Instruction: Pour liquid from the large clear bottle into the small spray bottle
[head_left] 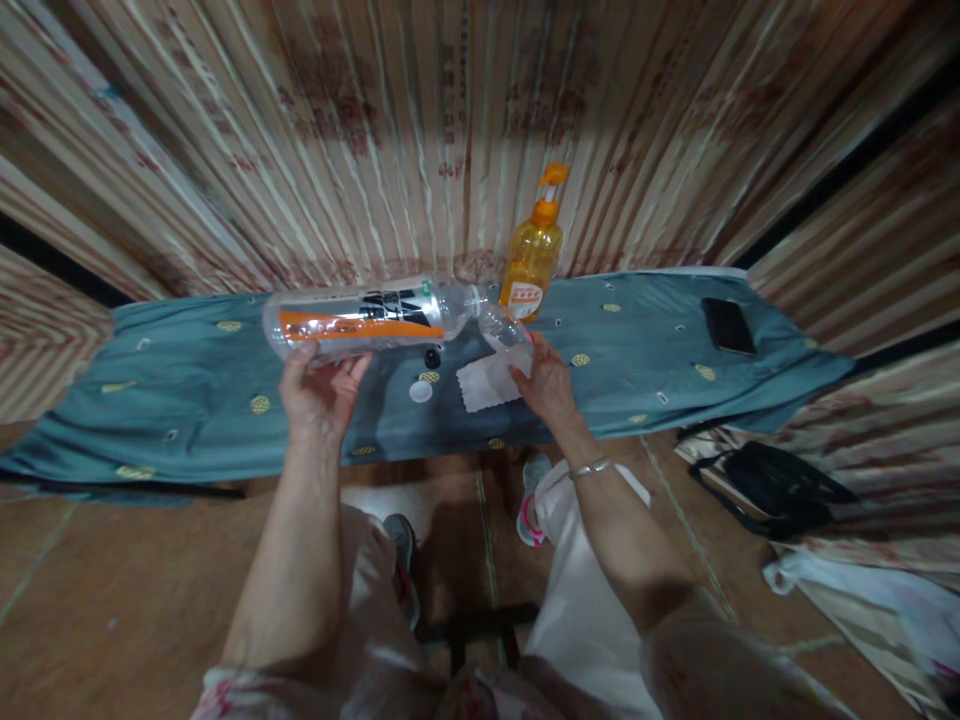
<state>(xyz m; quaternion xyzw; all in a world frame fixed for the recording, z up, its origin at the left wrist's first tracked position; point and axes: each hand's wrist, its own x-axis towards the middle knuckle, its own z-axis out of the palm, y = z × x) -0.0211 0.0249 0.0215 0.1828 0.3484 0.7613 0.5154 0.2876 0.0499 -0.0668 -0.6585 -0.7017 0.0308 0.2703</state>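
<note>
My left hand (321, 392) supports a big clear plastic bottle (360, 318) from below, its thumb and fingers bent against the side. The bottle lies sideways in the air, with an orange and black label and its neck pointing right. In my right hand (546, 380) is a small clear plastic container (502, 328), tilted so that its upper end meets the bottle's mouth. Whether liquid passes between them I cannot tell. A white cloth with a wavy edge (487, 382) shows just below the container. A black cap (433, 358) and a white disc (421, 391) lie below the bottle.
An orange pump bottle (532, 260) stands at the back of the narrow table, which has a teal cloth (195, 370). A black phone (727, 326) lies at the right. Patterned curtains (375, 130) hang behind. A black bag (780, 480) sits low at the right.
</note>
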